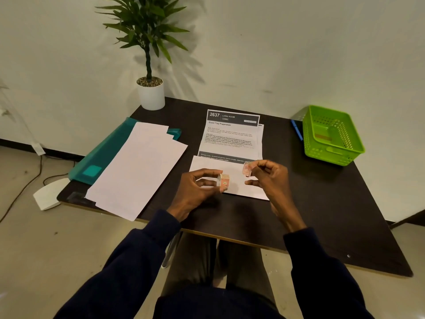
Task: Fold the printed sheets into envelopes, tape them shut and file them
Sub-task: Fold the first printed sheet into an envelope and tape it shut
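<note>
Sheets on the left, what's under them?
A teal folder lies under the sheets, showing along their left and far edges. The rest of it, and anything else beneath, is covered.

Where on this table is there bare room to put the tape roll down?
Bare tabletop lies right of the right hand, nearer than the green basket. A narrow strip separates the blank sheets from the printed sheet. The left side is crowded.
</note>
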